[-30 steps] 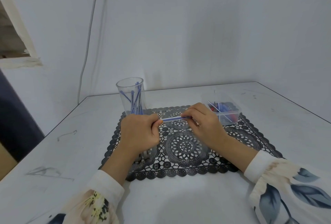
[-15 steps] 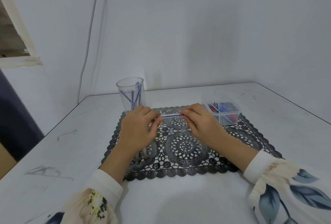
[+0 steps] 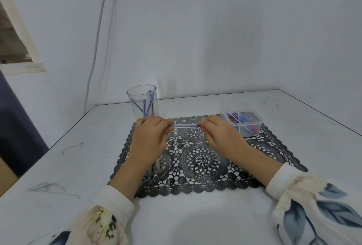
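The left hand (image 3: 150, 137) and the right hand (image 3: 219, 135) each have the grip pinched on one end of the blue pen (image 3: 185, 126), level over the mat (image 3: 203, 162) at 12 o'clock, so I would push straight inward, without bending.

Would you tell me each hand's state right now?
Left hand: pinching one end of the blue pen.
Right hand: pinching its other end.

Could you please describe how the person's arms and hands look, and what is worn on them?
Both the left hand and the right hand are bare: no gloves, rings or watch show. The left sleeve is cream with a plain cuff and a yellow-and-black print. The right sleeve is cream with a gathered cuff and blue-grey leaves.
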`<action>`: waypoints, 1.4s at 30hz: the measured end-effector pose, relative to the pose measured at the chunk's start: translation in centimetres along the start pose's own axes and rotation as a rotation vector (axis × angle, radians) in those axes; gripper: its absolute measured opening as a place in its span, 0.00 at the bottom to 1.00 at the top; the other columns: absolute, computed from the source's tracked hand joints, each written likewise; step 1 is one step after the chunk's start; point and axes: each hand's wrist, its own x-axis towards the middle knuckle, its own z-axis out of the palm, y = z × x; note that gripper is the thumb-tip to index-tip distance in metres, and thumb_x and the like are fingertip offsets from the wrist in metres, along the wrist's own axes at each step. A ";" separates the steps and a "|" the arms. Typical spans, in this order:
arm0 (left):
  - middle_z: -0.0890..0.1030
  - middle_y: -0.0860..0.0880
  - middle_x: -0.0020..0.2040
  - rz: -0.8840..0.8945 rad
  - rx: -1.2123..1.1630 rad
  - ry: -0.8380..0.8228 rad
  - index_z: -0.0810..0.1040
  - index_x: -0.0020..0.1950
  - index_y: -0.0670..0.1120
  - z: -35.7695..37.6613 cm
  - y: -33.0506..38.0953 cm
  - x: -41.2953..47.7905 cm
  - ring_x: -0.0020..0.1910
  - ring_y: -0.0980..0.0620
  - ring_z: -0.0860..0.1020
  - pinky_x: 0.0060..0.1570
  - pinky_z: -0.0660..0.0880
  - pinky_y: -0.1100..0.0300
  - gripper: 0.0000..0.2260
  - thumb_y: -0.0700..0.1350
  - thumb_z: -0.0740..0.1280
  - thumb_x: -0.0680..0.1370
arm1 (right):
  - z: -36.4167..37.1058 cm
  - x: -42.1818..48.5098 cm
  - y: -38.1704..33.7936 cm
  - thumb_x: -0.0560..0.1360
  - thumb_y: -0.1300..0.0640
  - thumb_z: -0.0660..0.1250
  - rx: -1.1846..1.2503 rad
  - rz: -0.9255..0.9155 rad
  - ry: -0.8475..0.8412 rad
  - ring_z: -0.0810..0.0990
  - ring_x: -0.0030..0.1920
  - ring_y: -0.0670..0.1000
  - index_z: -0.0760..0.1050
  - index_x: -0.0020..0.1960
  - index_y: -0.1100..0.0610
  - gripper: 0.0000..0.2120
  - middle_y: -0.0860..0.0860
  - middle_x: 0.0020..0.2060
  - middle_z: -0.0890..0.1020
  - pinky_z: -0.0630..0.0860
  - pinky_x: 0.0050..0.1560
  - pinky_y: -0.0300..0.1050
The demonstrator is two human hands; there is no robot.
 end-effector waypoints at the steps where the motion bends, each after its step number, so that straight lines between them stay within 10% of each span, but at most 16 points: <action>1: 0.81 0.54 0.43 -0.006 -0.006 -0.002 0.81 0.51 0.47 0.0 0.0 0.0 0.44 0.52 0.77 0.49 0.64 0.59 0.13 0.49 0.59 0.77 | -0.1 0.0 0.0 0.75 0.58 0.57 0.003 -0.002 -0.010 0.80 0.38 0.52 0.80 0.48 0.63 0.15 0.54 0.39 0.80 0.78 0.40 0.41; 36: 0.82 0.50 0.43 -0.042 -0.058 0.030 0.82 0.52 0.44 0.1 -0.3 -0.1 0.44 0.48 0.78 0.49 0.68 0.54 0.17 0.45 0.55 0.74 | -0.7 -0.2 -0.3 0.77 0.54 0.60 0.092 -0.010 0.029 0.79 0.33 0.48 0.80 0.55 0.58 0.13 0.49 0.36 0.82 0.77 0.29 0.43; 42: 0.81 0.52 0.43 -0.123 0.036 0.067 0.83 0.51 0.47 0.5 -0.9 -0.3 0.44 0.49 0.78 0.52 0.61 0.56 0.15 0.49 0.57 0.76 | -1.7 -0.2 -0.6 0.77 0.59 0.51 0.234 0.186 0.009 0.68 0.27 0.47 0.59 0.70 0.50 0.21 0.45 0.29 0.69 0.66 0.29 0.45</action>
